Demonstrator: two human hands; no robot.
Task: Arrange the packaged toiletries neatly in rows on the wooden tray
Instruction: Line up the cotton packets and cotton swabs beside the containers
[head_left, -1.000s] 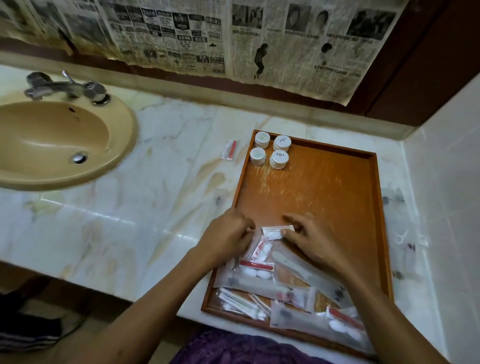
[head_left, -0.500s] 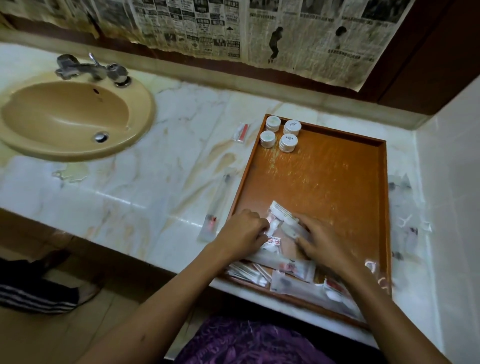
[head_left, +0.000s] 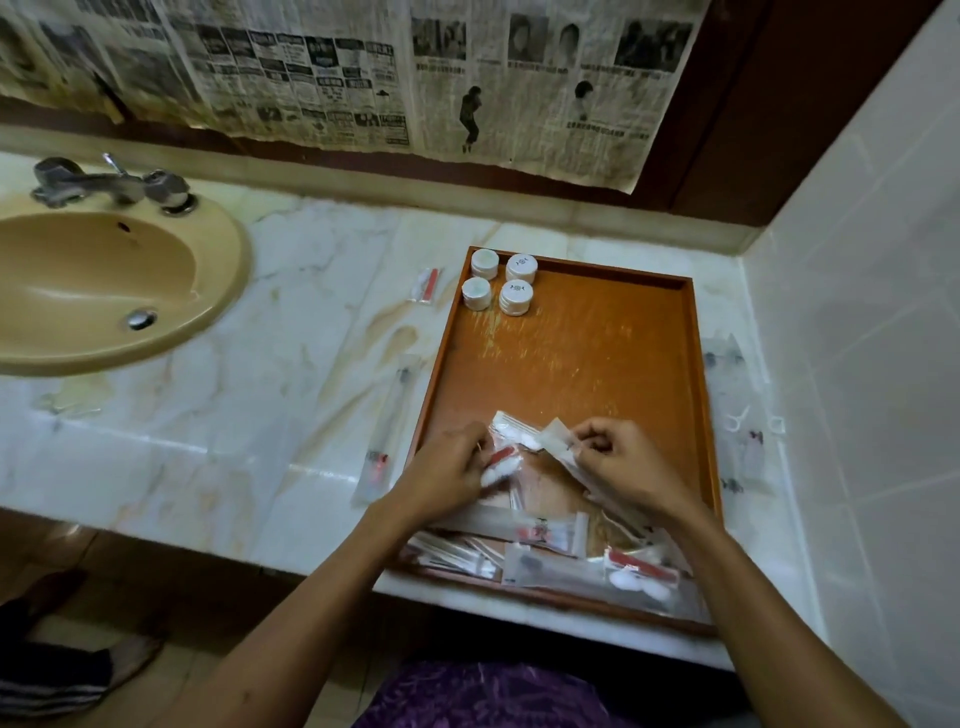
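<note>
Gripping small packets over the wooden tray (head_left: 698, 395) — left hand (head_left: 447, 475) a red-striped sachet (head_left: 501, 462), right hand (head_left: 621, 457) a clear packet (head_left: 556, 441).

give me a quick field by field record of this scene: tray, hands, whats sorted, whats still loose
tray: wooden tray on the marble counter, right of the sink
left hand: left hand grips a red and white packet
right hand: right hand pinches a clear packet
sorted: four white round stacks in the tray's far left corner
unsorted: packet pile at the tray's near end
off tray: long packet and small red packet left of the tray; more packets right of it
</note>
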